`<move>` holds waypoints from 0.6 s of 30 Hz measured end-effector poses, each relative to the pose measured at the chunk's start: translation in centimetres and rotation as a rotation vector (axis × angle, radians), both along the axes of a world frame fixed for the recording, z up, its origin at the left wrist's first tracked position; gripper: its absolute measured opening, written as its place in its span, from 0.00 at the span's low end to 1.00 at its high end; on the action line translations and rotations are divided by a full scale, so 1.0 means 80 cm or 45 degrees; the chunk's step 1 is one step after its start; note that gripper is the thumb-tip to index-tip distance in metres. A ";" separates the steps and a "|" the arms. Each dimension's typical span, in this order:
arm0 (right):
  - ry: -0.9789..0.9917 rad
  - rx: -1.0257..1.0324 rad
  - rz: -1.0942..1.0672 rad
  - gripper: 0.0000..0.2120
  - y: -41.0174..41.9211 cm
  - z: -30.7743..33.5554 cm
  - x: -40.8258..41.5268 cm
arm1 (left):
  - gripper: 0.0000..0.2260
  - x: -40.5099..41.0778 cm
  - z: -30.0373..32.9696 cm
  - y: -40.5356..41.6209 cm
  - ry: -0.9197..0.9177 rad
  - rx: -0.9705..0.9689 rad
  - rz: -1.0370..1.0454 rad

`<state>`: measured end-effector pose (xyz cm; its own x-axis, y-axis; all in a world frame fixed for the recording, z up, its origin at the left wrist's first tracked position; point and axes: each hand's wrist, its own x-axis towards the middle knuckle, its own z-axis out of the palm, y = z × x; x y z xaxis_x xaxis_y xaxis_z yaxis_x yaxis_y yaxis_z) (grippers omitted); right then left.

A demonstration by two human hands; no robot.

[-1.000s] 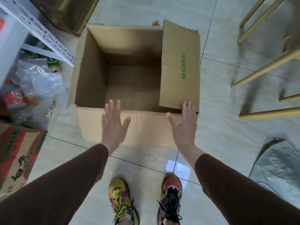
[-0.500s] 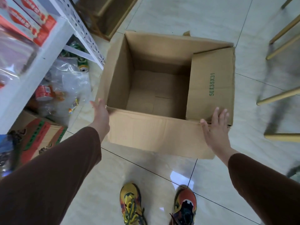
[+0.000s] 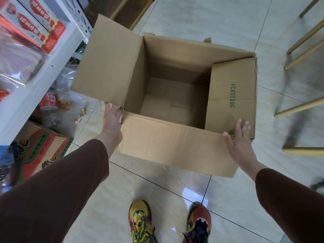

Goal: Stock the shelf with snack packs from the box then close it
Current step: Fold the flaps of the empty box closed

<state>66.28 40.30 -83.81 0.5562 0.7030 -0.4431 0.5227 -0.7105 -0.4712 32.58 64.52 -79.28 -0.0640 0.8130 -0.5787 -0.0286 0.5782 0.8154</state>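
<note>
Plain brown cardboard box (image 3: 175, 146) sitting on the tiled floor, empty inside, left flap (image 3: 108, 67) sticking up, right flap (image 3: 231, 95) folded partway in, "50X35X31" printed on it.

Dark brown sleeves, loud trainers: that is all I see of the person from here.

Both sleeves (image 3: 57, 186) are plain dark brown, ending just short of the bare left hand (image 3: 112, 118) and right hand (image 3: 239, 140). Nearer me than the cardboard box (image 3: 171, 142), the left shoe (image 3: 140, 221) is yellow with dark patches; the right shoe (image 3: 199, 223) is orange-red over black, dark-laced.
</note>
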 end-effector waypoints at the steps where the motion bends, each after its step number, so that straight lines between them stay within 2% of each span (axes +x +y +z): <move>1: 0.016 0.005 0.006 0.38 -0.001 0.002 0.001 | 0.21 0.001 0.006 -0.005 0.050 0.035 -0.129; 3: 0.054 0.032 0.010 0.37 0.000 0.005 0.000 | 0.22 -0.007 0.004 -0.013 0.129 0.113 -0.328; 6: 0.060 0.091 -0.011 0.36 -0.003 0.009 -0.002 | 0.28 -0.018 -0.008 -0.020 0.259 0.054 -0.516; 9: 0.015 0.125 -0.132 0.32 -0.007 0.013 0.003 | 0.27 -0.023 -0.006 -0.025 0.417 -0.022 -0.762; 11: 0.020 0.191 -0.224 0.28 -0.013 0.015 0.006 | 0.26 -0.023 -0.004 -0.022 0.453 -0.045 -0.836; 15: 0.211 0.065 -0.256 0.38 -0.028 0.015 0.022 | 0.21 -0.022 0.015 -0.005 0.538 -0.142 -0.933; 18: 0.250 0.010 -0.238 0.40 -0.028 0.035 0.038 | 0.26 -0.017 0.039 0.006 0.579 -0.275 -0.944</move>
<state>69.32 38.03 -80.98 0.5806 0.5999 -0.5505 0.2808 -0.7822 -0.5562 31.22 65.01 -76.12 0.1739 0.6127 -0.7709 0.7127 0.4619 0.5279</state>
